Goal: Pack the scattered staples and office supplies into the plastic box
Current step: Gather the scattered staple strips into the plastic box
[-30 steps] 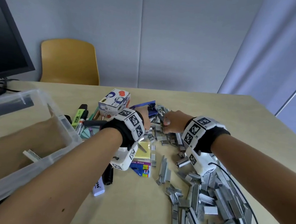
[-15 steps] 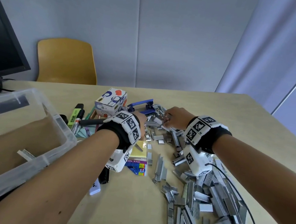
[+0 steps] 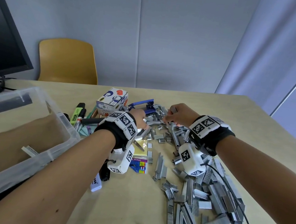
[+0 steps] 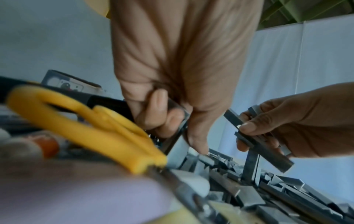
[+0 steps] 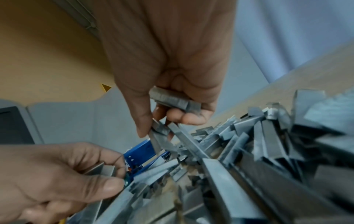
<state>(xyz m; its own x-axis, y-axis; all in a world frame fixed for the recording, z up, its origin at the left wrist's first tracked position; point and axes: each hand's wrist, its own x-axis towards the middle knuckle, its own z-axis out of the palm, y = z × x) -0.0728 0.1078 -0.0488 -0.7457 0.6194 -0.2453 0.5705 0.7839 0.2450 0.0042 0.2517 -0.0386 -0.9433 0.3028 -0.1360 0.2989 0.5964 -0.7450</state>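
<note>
Grey staple strips (image 3: pixel 205 201) lie scattered across the table's right side up to a heap by the blue stapler (image 3: pixel 144 105). My left hand (image 3: pixel 139 119) reaches into that heap; its fingers curl round several staple strips (image 4: pixel 178 119). My right hand (image 3: pixel 178 114) is just right of it and pinches more staple strips (image 5: pixel 172 101), with others held in the palm. The clear plastic box (image 3: pixel 63 128) stands at the left with one staple strip (image 3: pixel 30 150) inside. Yellow-handled scissors (image 4: pixel 91 122) lie under my left wrist.
A tape dispenser carton (image 3: pixel 112 100), highlighters (image 3: pixel 76 112), pens, sticky notes (image 3: pixel 140 148) and a white eraser (image 3: pixel 96 183) lie between the box and the staples. A monitor (image 3: pixel 3 42) stands far left; a yellow chair (image 3: pixel 66 61) is behind the table.
Both hands have shifted slightly farther into the staple heap near the stapler while the head view moved a little. They keep gathering strips; the box has not moved.
</note>
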